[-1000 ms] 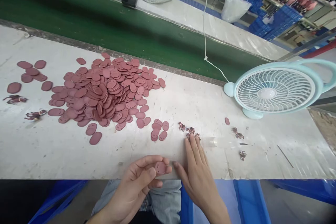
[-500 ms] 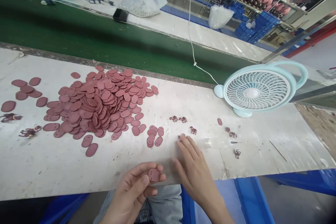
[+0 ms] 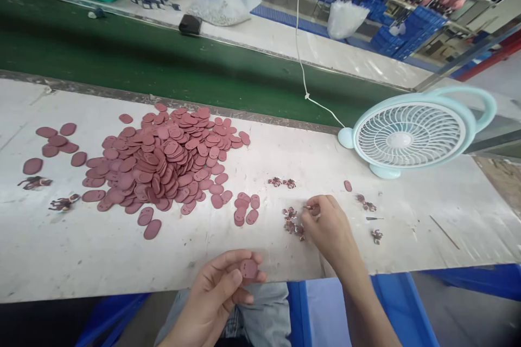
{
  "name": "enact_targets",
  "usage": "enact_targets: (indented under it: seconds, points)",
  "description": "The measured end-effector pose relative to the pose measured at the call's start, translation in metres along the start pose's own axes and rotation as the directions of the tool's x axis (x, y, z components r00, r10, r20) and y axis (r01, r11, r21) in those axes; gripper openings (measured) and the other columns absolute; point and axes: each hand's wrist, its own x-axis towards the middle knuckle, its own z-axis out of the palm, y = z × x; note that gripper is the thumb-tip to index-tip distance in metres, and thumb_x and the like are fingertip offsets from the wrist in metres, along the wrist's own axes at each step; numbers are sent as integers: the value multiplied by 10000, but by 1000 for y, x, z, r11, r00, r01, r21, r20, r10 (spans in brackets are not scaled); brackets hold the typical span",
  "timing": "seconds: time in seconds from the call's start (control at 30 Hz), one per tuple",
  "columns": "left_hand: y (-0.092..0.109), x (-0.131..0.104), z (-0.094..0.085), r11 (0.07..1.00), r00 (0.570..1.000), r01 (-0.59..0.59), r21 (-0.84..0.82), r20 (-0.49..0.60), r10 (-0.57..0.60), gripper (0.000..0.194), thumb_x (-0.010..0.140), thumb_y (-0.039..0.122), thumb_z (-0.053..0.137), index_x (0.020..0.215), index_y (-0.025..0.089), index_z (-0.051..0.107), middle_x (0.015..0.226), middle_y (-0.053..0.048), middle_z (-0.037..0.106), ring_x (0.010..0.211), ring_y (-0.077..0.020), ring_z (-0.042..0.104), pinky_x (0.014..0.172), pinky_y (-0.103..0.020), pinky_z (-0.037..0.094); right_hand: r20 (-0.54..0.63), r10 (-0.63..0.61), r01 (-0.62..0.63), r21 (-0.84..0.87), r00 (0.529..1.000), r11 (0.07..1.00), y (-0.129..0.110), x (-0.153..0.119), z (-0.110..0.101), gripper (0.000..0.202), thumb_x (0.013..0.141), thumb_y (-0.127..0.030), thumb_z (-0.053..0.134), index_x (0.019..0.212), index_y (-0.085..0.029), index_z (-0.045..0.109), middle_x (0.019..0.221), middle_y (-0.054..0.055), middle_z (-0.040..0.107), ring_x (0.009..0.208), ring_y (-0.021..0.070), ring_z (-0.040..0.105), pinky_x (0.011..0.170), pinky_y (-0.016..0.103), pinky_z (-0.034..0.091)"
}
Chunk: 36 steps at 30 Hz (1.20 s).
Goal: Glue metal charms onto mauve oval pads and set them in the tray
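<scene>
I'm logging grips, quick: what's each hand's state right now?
Left hand: closed, holding a reddish oval disc.
Right hand: closed, pinching a small brown piece, mostly hidden.

Pile of flat oval dull-red pieces (image 3: 158,157) on left part of long white table (image 3: 122,260); small group of same pieces (image 3: 241,203) just right of pile; cluster of small brown figures (image 3: 290,226) farther right; round pale-blue fan (image 3: 400,140) behind them, at right; long green strip (image 3: 203,73) behind table

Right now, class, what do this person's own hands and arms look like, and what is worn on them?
The left hand and right hand are bare: no gloves, rings or watch in view. No sleeve shows on the left wrist or right forearm.
</scene>
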Motion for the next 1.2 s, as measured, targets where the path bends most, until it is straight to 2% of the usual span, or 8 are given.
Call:
enact_targets:
  seconds: [0.13, 0.2, 0.27, 0.37, 0.53, 0.73, 0.87, 1.2]
  points:
    - [-1, 2, -1, 1000, 1000, -11, 3, -29, 11, 252, 796, 323, 829, 1027, 225, 801, 1144, -101, 790, 933, -220, 759, 657, -198, 578, 30, 126, -128, 370, 992, 920, -10, -32, -22, 78, 920, -285, 654, 982, -239, 665, 934, 31, 671, 776, 169, 655, 693, 294, 552]
    - [-2, 3, -1, 999, 999, -38, 21, -17, 38, 237, 801, 312, 825, 1022, 232, 802, 1168, -101, 784, 955, -225, 758, 664, -198, 575, 158, 107, -185, 653, 982, 734, -22, -55, -30, 95, 923, -316, 687, 1002, -264, 695, 938, 33, 669, 811, 168, 655, 670, 269, 562]
    - [-4, 5, -1, 996, 997, -73, 43, 24, 72, 223, 809, 293, 818, 1025, 241, 803, 1179, -98, 782, 975, -228, 755, 670, -198, 576, 340, -52, -279, 841, 939, 464, -38, -75, -32, 113, 934, -285, 678, 1038, -283, 724, 952, 42, 653, 797, 164, 656, 622, 257, 573]
    - [-7, 8, -4, 991, 988, -116, 65, 110, 108, 224, 813, 264, 816, 1037, 263, 802, 1171, -79, 788, 968, -210, 750, 697, -211, 589, 439, -208, -406, 896, 874, 181, -60, -91, -25, 192, 952, -243, 650, 1102, -313, 746, 980, 53, 650, 800, 163, 669, 607, 260, 595]
    - [-10, 7, -8, 979, 977, -156, 128, 168, 134, 229, 847, 203, 779, 1056, 294, 793, 1223, -39, 761, 1000, -192, 730, 772, -242, 591, 344, -67, -315, 911, 937, 266, -73, -91, -10, 211, 910, -194, 702, 1061, -328, 764, 973, 31, 717, 771, 143, 693, 671, 245, 603]
    - [-7, 8, -5, 974, 976, -156, 167, 178, 125, 230, 838, 154, 778, 1029, 284, 785, 1221, -38, 748, 1032, -204, 724, 892, -312, 575, 392, -45, -354, 869, 919, 346, -71, -89, -9, 117, 868, -244, 745, 976, -260, 786, 892, 47, 740, 762, 171, 715, 631, 241, 605]
    - [-4, 9, -1, 975, 979, -131, 182, 180, 98, 191, 808, 108, 793, 940, 238, 749, 1115, -44, 773, 945, -187, 732, 829, -298, 574, 445, -51, -395, 838, 894, 377, -68, -86, -13, 86, 860, -260, 755, 936, -259, 795, 859, 31, 747, 748, 147, 705, 635, 207, 582]
    - [-5, 8, 4, 921, 982, -178, 346, 117, 146, 81, 804, 138, 793, 772, 212, 807, 1086, -75, 794, 957, -254, 742, 844, -360, 590, 553, -34, -530, 813, 832, 242, -63, -86, -12, 125, 840, -321, 790, 891, -211, 761, 811, 30, 742, 740, 146, 674, 686, 242, 563]
